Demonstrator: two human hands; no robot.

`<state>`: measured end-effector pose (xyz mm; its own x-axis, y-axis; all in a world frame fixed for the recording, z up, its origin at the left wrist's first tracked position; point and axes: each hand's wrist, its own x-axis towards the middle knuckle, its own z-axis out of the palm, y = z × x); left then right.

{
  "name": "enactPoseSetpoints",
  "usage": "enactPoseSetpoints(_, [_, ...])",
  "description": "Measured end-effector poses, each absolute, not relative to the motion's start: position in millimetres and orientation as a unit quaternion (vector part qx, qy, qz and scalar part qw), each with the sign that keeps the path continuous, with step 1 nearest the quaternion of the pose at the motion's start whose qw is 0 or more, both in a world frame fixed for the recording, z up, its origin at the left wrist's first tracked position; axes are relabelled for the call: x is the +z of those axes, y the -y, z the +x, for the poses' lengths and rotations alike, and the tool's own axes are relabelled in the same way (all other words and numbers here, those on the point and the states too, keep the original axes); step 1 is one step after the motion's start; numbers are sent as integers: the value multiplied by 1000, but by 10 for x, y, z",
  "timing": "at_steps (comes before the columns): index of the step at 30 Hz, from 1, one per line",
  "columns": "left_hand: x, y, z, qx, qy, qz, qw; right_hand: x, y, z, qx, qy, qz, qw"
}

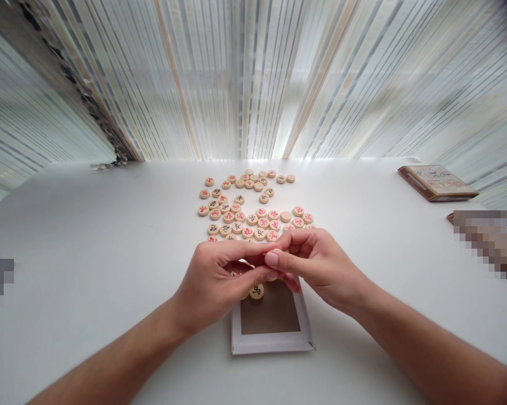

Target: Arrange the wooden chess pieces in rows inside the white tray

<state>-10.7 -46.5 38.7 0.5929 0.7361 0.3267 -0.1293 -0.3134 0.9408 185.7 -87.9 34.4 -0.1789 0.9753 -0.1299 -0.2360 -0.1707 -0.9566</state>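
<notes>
Xiangqi pieces (260,234) lie spread on the white table (88,253) beyond your two hands, which meet over an open box tray (274,343).

Your left hand (219,270) reaches in with thumb and forefinger extended and their tips drawn close; your right hand (324,270) curls its fingers, its thumb tip against the forefinger side, and the fingertips of both crowd together; you cannot tell from this view whether a piece is pinched among them. Beneath your left fingers, a round piece with a black 马 (256,291) lies in the tray, beside others partly hidden. The loose pieces, some red-marked, some black, some showing blank faces, form loose rows and clusters. To the right sits a flat patterned box (439,181); a striped curtain (219,79) hangs behind the table.
</notes>
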Motion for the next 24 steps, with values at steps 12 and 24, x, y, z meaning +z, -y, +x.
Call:
enactPoseSetpoints(12, [349,435,-110,417,-238,660,578,338,873,1896,650,450,-378,482])
enactPoseSetpoints(24, [336,432,-121,445,-251,691,512,397,866,1850,615,454,-408,499])
